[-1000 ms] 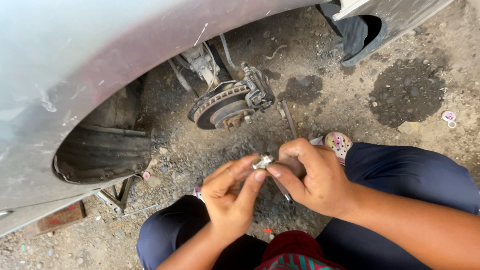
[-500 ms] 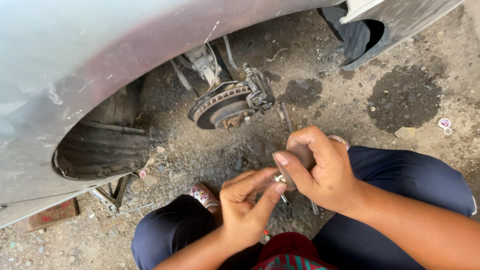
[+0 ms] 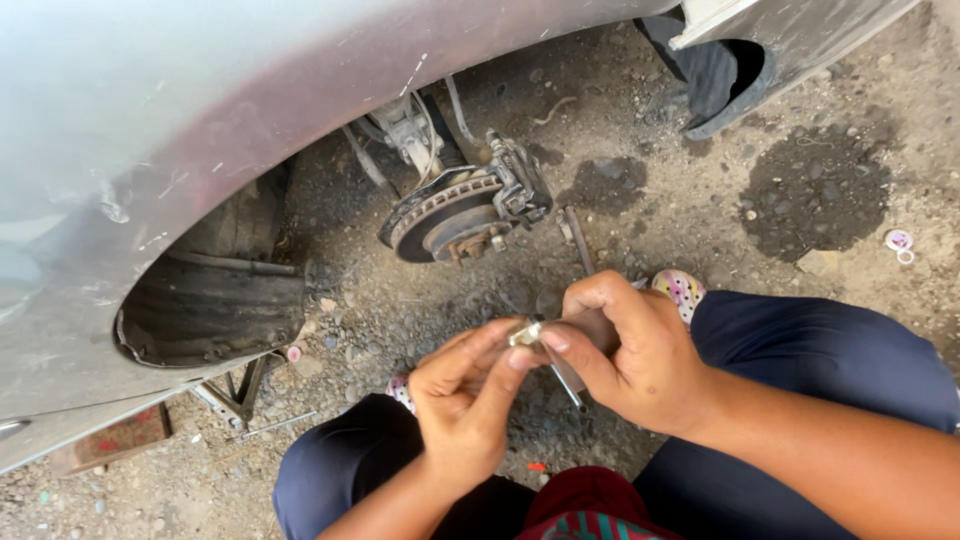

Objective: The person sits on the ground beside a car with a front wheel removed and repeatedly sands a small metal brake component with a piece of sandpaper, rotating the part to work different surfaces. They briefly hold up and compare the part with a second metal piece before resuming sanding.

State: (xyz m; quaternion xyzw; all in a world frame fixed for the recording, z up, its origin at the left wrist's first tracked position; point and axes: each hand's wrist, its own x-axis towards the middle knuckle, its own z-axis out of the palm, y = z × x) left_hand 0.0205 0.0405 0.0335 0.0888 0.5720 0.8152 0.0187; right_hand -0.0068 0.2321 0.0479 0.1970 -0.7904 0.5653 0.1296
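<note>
Head view: both hands pinch one clip.
Left hand (image 3: 462, 402): fingertips grasping clip (image 3: 524, 333).
Right hand (image 3: 632, 352): grasping clip, rod (image 3: 565, 380) too.
Handling: clip likely light, stiff, springy; hold its edges.

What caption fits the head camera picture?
Both hands, left and right, pinch a small metal part near a bare brake disc.

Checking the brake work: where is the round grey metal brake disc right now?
Head view, upper centre: the round grey metal brake disc sits under the car's grey fender, above both hands.
</note>
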